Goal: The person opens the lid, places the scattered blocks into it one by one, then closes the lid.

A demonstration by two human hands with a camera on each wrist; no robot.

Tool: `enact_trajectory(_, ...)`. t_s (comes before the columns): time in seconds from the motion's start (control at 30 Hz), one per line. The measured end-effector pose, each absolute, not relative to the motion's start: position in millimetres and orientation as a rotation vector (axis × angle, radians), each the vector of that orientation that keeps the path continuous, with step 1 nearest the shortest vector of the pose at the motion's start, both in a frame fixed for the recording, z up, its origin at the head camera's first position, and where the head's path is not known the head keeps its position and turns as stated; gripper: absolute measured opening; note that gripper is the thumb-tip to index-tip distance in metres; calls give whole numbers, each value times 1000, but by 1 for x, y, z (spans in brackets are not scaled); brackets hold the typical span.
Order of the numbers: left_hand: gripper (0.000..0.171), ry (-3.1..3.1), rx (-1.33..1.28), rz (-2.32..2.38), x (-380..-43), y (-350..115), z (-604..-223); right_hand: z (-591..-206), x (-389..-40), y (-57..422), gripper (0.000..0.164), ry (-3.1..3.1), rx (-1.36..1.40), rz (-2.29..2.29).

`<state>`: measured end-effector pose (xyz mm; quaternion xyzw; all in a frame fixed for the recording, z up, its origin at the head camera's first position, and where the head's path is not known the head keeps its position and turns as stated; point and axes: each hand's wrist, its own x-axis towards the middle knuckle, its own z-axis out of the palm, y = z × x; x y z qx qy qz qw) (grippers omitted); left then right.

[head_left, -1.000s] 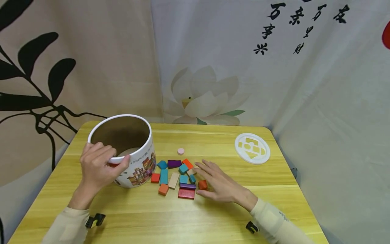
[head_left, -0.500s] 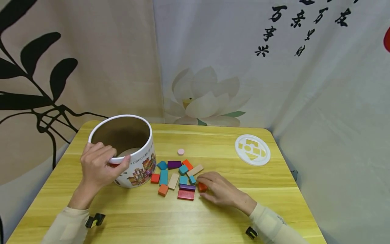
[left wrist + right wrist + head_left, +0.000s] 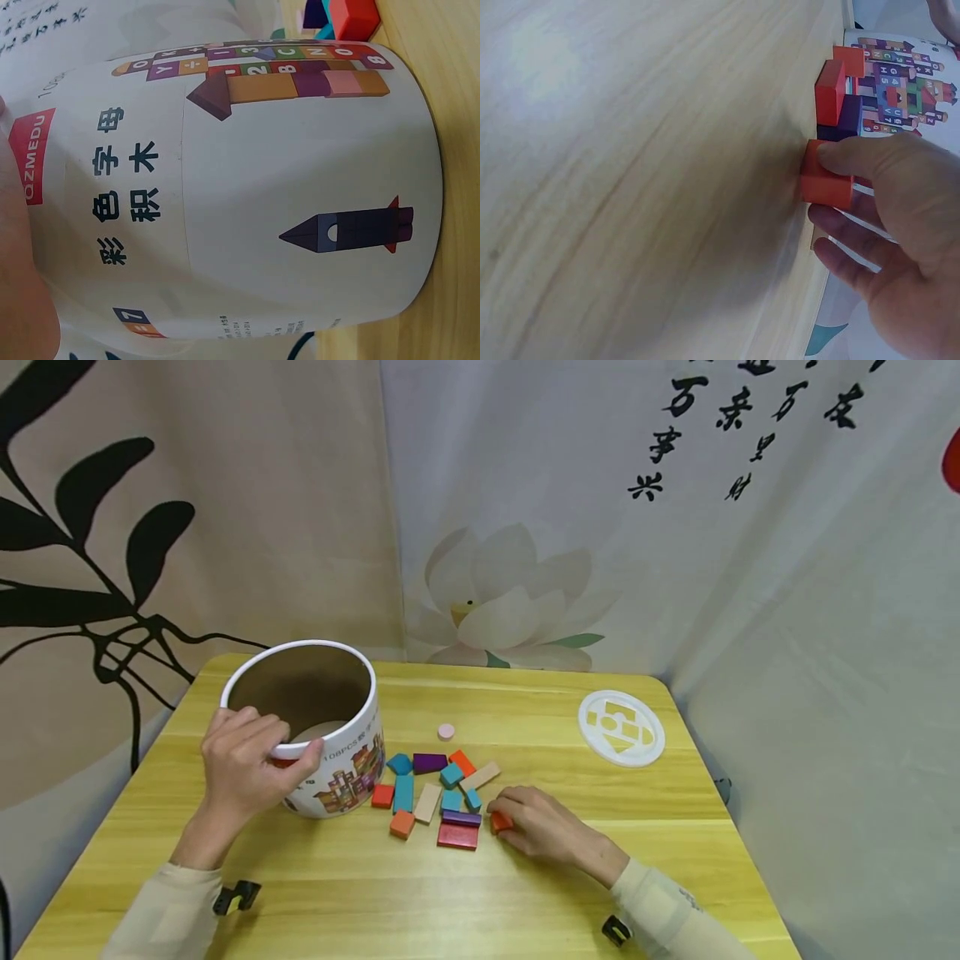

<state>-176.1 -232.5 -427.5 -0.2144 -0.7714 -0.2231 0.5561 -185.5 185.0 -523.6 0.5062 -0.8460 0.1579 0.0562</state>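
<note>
Cream left sleeve (image 3: 161, 918), cream right sleeve (image 3: 667, 906) with faint dark lettering (image 3: 690, 898), black notched clips (image 3: 238, 892) at both cuffs.

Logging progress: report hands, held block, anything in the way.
Left hand grips bucket rim. Right hand pinches orange block. Loose blocks between that hand and bucket.

The white bucket (image 3: 259, 172) is printed with multicoloured buildings (image 3: 351, 785), the rightmost block (image 3: 828, 186) coloured orange-red, the table (image 3: 420, 902) grained yellow.
</note>
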Motion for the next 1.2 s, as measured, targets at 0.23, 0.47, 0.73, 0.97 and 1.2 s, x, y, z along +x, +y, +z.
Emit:
enact_trajectory(0.23,53,-1842,-500,-515,-176,-233,-427,-519,-184,190,33,-2590,1519,481)
enact_trajectory(0.47,52,-1845,-500,-518,-176,-233,-426,-499,-181,193,37,-2669,1455,530)
enact_trajectory(0.73,51,-1812,-503,-536,-174,-231,-425,-470,-180,185,35,-2664,1432,658)
enact_trajectory(0.97,50,-1841,-509,-533,-173,-230,-425,-446,-180,179,33,-2620,1440,765)
enact_trajectory(1.2,51,-1871,-501,-525,-174,-234,-426,-428,-190,172,31,-2548,1482,785)
